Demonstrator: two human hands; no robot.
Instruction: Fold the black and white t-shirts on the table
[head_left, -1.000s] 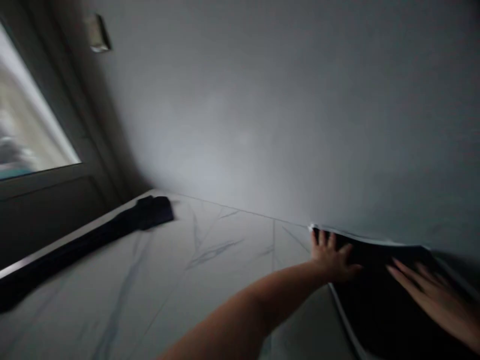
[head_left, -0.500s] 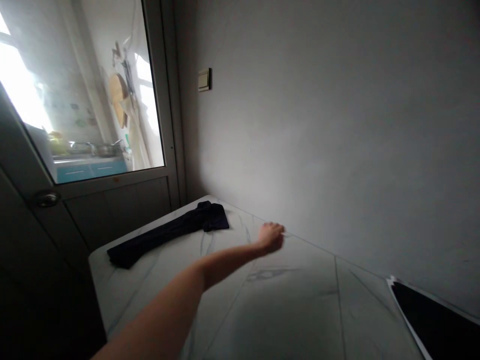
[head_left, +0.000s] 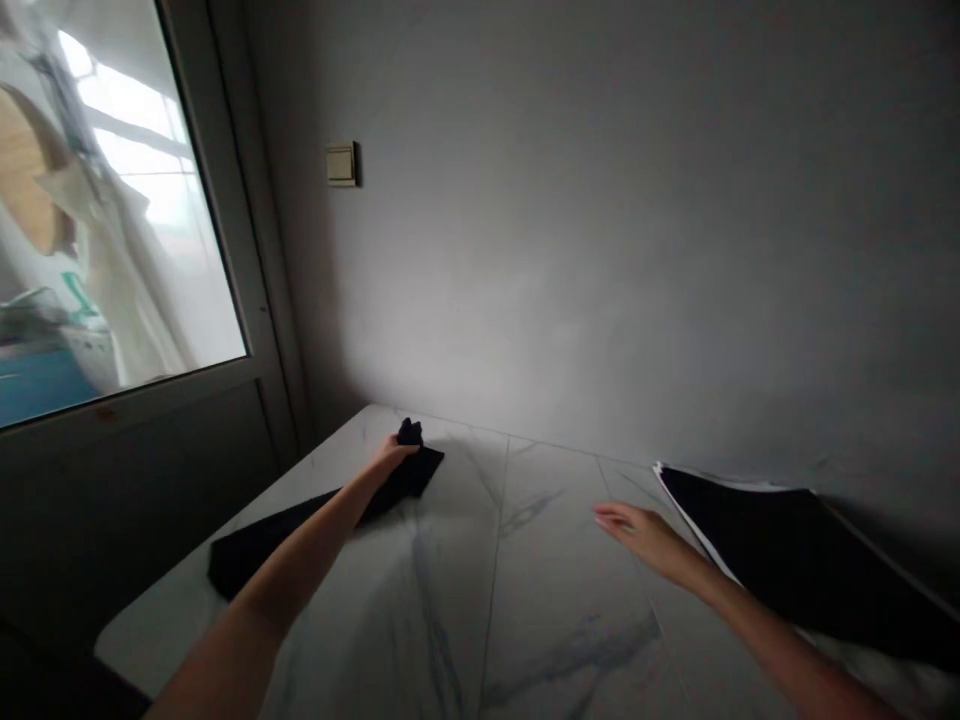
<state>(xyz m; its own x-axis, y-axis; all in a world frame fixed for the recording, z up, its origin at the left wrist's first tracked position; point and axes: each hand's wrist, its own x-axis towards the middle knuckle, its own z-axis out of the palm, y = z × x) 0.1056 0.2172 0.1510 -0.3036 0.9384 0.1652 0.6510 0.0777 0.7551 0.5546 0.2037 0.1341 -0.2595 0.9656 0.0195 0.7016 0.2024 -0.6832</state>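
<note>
A long, narrow dark garment (head_left: 262, 535) lies along the left side of the marble-patterned table (head_left: 450, 600); its exact kind I cannot tell. My left hand (head_left: 391, 455) is closed on its far end, where a bunched bit of cloth sticks up past the fingers. The left forearm covers part of the garment's middle. Over the right half of the table, my right hand (head_left: 630, 528) reaches in with its fingers loosely stretched to the left and a small gap beside the thumb. Nothing shows in it.
A flat black sheet-like thing with a white edge (head_left: 787, 550) lies on the right, against the grey wall (head_left: 562, 250). A light switch (head_left: 342, 164) is on that wall. To the left stands a door with a glass pane (head_left: 142, 270), a kitchen behind it.
My left hand has moved left from the bare table and taken hold of the garment's far end. My right hand has come into view. The camera has turned right.
</note>
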